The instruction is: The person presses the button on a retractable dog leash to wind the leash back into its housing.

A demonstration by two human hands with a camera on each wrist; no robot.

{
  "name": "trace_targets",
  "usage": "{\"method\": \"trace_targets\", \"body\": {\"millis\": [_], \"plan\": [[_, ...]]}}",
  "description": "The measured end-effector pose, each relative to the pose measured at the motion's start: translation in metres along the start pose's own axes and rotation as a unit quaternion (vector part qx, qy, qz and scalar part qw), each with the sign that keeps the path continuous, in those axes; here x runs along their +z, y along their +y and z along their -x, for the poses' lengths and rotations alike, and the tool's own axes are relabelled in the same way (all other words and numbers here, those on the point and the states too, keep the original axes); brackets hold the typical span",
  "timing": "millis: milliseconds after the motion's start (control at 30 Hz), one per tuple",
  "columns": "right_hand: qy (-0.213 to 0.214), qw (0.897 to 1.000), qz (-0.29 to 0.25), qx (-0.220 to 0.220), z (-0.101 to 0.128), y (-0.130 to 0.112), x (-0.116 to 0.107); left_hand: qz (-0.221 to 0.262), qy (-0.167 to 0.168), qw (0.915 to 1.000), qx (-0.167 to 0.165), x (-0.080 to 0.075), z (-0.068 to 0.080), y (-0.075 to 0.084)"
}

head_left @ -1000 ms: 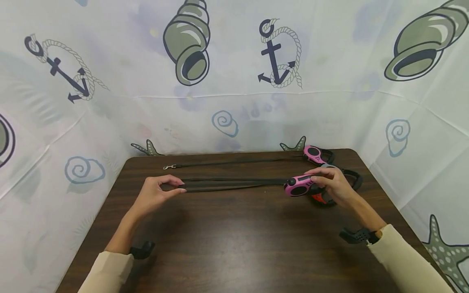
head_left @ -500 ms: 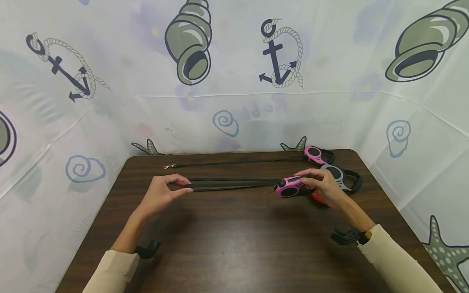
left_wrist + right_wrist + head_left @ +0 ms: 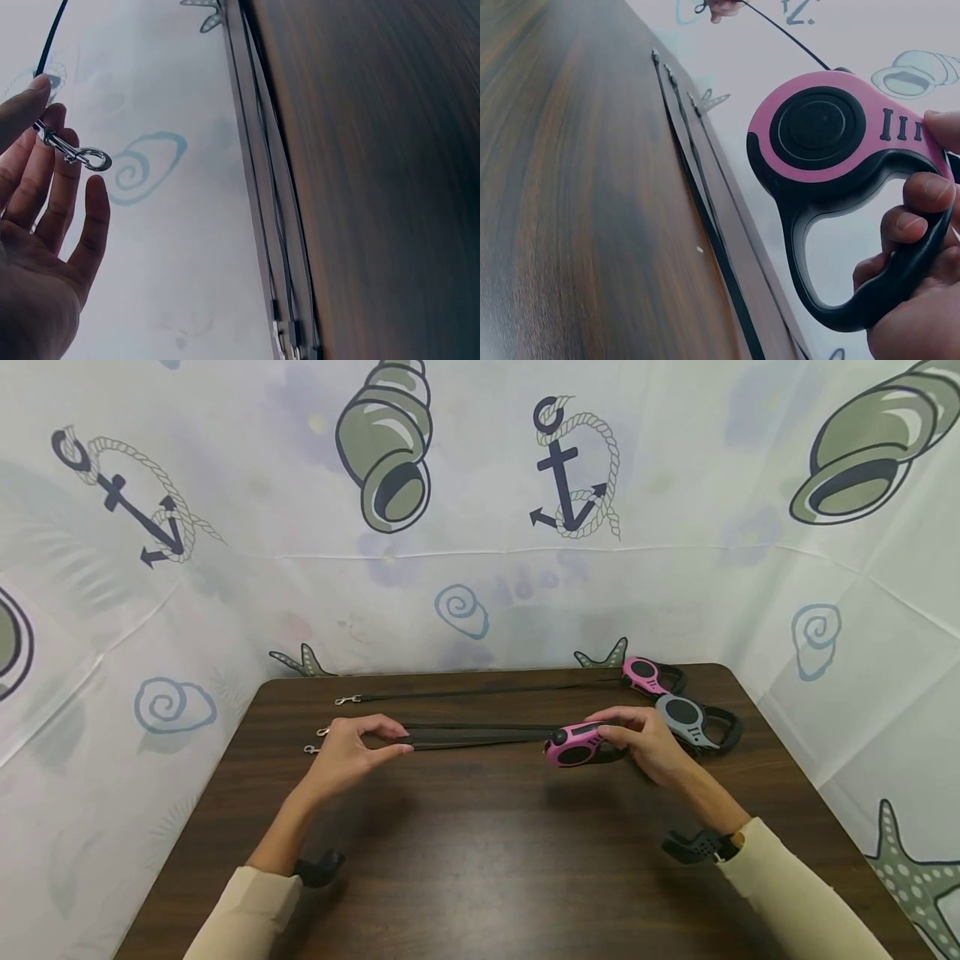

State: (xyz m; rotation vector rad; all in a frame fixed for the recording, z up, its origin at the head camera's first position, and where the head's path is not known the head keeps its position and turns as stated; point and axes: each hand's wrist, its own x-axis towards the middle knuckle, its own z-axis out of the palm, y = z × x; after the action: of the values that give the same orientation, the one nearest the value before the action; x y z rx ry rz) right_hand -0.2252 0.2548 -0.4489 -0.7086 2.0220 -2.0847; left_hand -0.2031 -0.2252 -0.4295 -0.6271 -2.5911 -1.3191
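My right hand holds a pink and black retractable dog leash above the table. In the right wrist view its fingers curl round the black loop handle. A thin black cord runs left from the casing to my left hand. There, thumb and fingers pinch the cord's end just behind a silver snap hook, which shows in the left wrist view. Behind the hands lie a second pink leash and a grey one, both with black loop handles.
Several black cords stretch across the dark wooden table. Their metal clips, one at the back and two more beside my left hand, lie at the left. A white sea-patterned cloth surrounds the table's back and sides.
My left hand has shifted right and my right hand left, with the pink leash. Two clips now show beside the left hand. The grey leash is fully exposed; the red one has dropped from sight.
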Motion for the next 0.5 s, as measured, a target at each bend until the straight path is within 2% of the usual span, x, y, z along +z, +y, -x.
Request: {"method": "trace_targets", "body": {"millis": [267,500], "plan": [[-0.009,1.0,-0.001,0.015,-0.003,0.0,0.009,-0.001,0.0,1.0,0.002,0.009,-0.003,0.005],[0.001,1.0,0.014,0.016,-0.006,0.001,0.017,0.001,0.0,1.0,0.005,0.015,-0.007,0.01]]}}
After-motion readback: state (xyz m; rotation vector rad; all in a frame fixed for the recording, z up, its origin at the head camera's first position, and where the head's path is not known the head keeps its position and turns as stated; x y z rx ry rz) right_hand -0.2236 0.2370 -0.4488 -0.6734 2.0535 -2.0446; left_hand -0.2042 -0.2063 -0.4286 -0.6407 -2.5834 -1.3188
